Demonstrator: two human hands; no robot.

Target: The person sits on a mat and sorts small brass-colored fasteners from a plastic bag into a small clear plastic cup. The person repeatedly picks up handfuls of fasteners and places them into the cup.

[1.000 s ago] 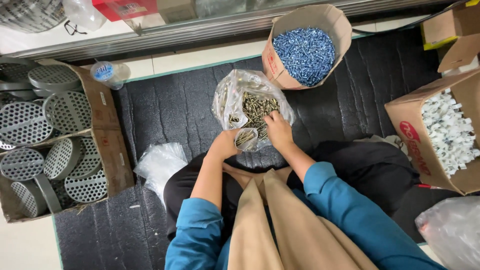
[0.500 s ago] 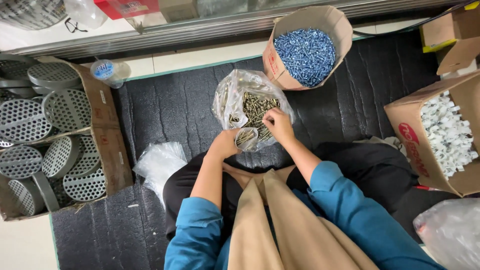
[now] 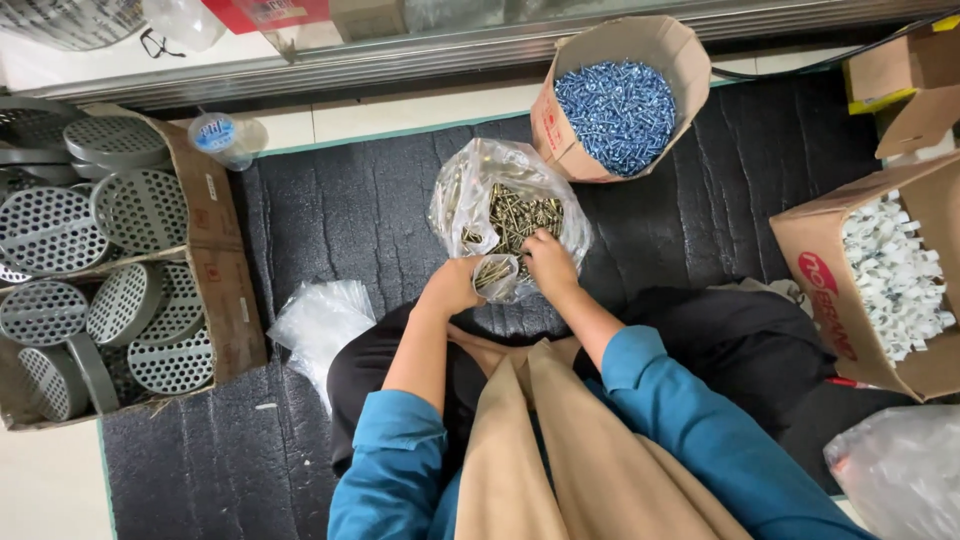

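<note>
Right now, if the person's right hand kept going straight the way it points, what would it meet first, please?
The right hand points up the picture into the open clear bag, so it would probably meet the brass-coloured screws first; depth is hard to judge from above.

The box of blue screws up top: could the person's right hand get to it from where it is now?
Probably yes: the box of blue screws stands open-topped just beyond the clear bag of brass screws where the right hand works, nothing covering it.

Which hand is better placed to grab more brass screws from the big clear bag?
Right. The right hand already rests at the mouth of the big clear bag, on the brass screws. The left hand is occupied holding the small bag.
</note>
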